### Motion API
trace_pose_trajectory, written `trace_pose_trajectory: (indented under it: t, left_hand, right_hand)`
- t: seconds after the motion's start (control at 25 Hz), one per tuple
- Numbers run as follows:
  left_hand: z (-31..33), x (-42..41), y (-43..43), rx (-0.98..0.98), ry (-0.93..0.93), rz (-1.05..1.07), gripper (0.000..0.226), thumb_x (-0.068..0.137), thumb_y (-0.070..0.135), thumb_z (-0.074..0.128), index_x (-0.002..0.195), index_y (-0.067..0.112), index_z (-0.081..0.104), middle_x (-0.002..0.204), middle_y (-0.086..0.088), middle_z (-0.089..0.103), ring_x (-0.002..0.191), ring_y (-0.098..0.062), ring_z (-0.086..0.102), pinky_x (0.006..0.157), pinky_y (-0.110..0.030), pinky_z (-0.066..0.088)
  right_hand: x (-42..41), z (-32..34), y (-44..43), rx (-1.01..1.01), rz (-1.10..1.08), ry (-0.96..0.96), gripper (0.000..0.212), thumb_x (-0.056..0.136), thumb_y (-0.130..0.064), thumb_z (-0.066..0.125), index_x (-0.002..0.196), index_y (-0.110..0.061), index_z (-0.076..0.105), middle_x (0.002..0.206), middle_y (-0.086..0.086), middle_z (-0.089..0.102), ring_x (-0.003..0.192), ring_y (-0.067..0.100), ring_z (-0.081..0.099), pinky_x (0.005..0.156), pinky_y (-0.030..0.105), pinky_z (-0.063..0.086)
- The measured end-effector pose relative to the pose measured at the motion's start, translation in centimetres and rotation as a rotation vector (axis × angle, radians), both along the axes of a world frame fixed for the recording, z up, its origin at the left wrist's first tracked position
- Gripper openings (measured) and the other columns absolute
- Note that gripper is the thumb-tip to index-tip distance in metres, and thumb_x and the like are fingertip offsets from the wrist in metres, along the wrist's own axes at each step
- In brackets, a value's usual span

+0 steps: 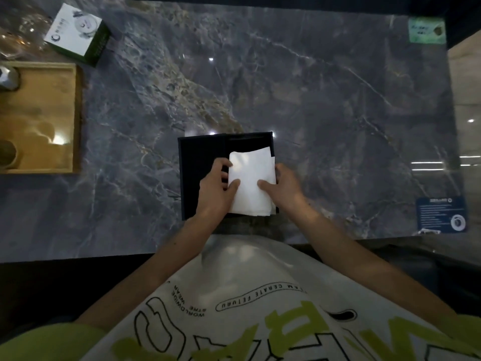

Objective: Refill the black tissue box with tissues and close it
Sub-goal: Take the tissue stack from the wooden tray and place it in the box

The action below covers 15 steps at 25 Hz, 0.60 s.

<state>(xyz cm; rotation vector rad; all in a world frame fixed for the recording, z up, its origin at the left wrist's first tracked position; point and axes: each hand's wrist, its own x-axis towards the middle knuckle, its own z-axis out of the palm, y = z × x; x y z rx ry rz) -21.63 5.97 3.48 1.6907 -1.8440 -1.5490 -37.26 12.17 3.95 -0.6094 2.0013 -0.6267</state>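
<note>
Both hands pinch the white tissues (251,182), left hand (217,192) and right hand (282,187) gripping opposite edges, with the open black box (201,152) underneath them.

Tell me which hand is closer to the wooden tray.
Left. The left hand grips the tissue stack on the side facing the wooden tray; the right hand grips the far side.

Dark grey marble bench (312,105). On it: open black tissue box (200,152) near front edge, wooden tray (75,118) at left, green-and-white carton (78,35) back left, green card (426,31) back right, blue card (441,214) front right.
</note>
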Motion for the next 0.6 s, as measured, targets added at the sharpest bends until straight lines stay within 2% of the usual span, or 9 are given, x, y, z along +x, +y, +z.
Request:
trace_pose_trajectory:
  t: [0.08,0.16,0.32,0.4,0.48,0.52,0.6]
  left_hand:
    - [-0.8,0.1,-0.5,-0.029,-0.025,-0.113,0.019,0.092,0.017,0.057,0.11,0.02,0.06,0.105,-0.003,0.062,0.088,-0.013,0.062,0.076,-0.027,0.054]
    - [-0.9,-0.1,-0.8,-0.018,-0.026,-0.182,0.026,0.093,0.012,0.052,0.116,0.016,0.063,0.119,-0.006,0.059,0.102,-0.015,0.06,0.086,-0.024,0.049]
    - [-0.5,-1.1,-1.4,0.018,-0.091,-0.377,0.042,0.093,0.01,0.049,0.134,0.005,0.052,0.137,-0.013,0.05,0.122,-0.025,0.053,0.103,-0.032,0.044]
    - [-0.5,-1.6,-1.4,0.027,-0.147,-0.441,0.039,0.093,0.008,0.047,0.131,0.001,0.053,0.136,-0.016,0.049,0.12,-0.029,0.053,0.099,-0.033,0.044]
    - [-0.6,-2.1,-1.1,0.037,-0.182,-0.481,0.029,0.092,0.006,0.045,0.116,-0.004,0.059,0.124,-0.02,0.053,0.107,-0.031,0.057,0.085,-0.032,0.048]
    - [-0.8,-2.4,-0.9,0.061,-0.197,-0.503,0.026,0.091,0.005,0.045,0.109,-0.006,0.06,0.119,-0.022,0.055,0.102,-0.032,0.058,0.078,-0.03,0.046]
    - [-1.4,-2.9,-0.3,0.13,-0.244,-0.508,0.025,0.089,0.004,0.046,0.108,-0.007,0.058,0.116,-0.023,0.056,0.099,-0.032,0.058,0.073,-0.025,0.041]
  right_hand:
    - [0.7,0.0,-0.5,0.004,0.036,0.119,0.04,0.089,-0.015,0.066,0.125,-0.008,0.052,0.121,0.007,0.063,0.096,0.014,0.057,0.077,0.027,0.047]
    - [1.0,0.1,-0.9,0.012,0.082,0.201,0.042,0.088,-0.015,0.064,0.127,-0.008,0.05,0.12,0.007,0.062,0.094,0.014,0.055,0.073,0.024,0.041]
    - [1.8,0.0,-1.6,0.022,0.169,0.279,0.048,0.087,-0.011,0.058,0.132,-0.008,0.043,0.118,0.011,0.063,0.1,0.027,0.062,0.07,0.027,0.04]
    - [2.0,-0.4,-1.9,0.024,0.241,0.307,0.05,0.086,-0.008,0.055,0.134,-0.007,0.041,0.112,0.014,0.064,0.095,0.03,0.063,0.067,0.029,0.041]
    - [1.8,-0.9,-2.2,0.042,0.327,0.311,0.051,0.086,-0.005,0.05,0.135,-0.008,0.038,0.107,0.016,0.064,0.09,0.032,0.064,0.064,0.032,0.045]
    - [1.6,-1.0,-2.5,0.061,0.36,0.313,0.052,0.086,-0.005,0.048,0.136,-0.008,0.036,0.107,0.017,0.063,0.089,0.031,0.063,0.064,0.032,0.046]
    - [1.0,-1.0,-2.6,0.096,0.422,0.304,0.051,0.088,-0.004,0.046,0.137,-0.007,0.034,0.107,0.016,0.06,0.085,0.027,0.058,0.064,0.03,0.041]
